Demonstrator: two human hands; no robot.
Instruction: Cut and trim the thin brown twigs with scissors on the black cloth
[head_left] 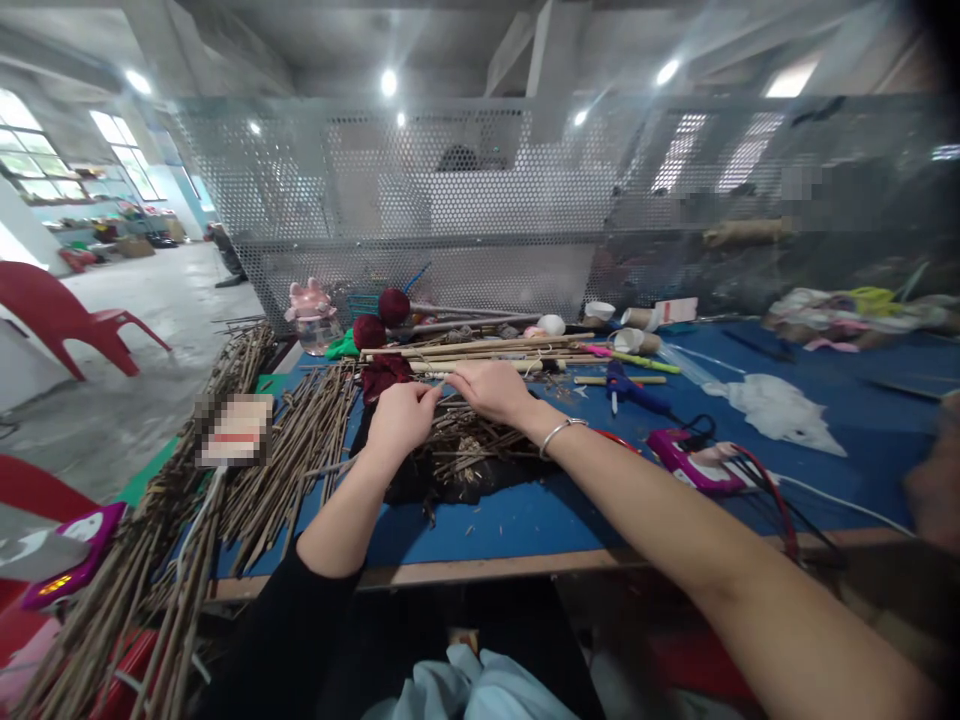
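My left hand [401, 415] and my right hand [491, 390] are close together over the blue table, fingers pinched. Between the fingertips a short piece of a thin twig [442, 383] shows; its ends are hidden by the hands. Below them a pile of broken twigs [480, 435] lies on a black sheet [495, 482]. To the left of my left hand, many long thin sticks [281, 465] lie spread on the table. Dark red crumpled material [384, 374] lies just behind my left hand.
A blue glue gun [630, 388] and a purple power strip [697, 462] with cords lie to the right. Bundled branches [176, 500] hang over the left edge. Behind stand dark red balls [394, 307], a pink-lidded jar [312, 318] and a perforated metal screen [480, 205]. A blurred hand [937, 475] shows far right.
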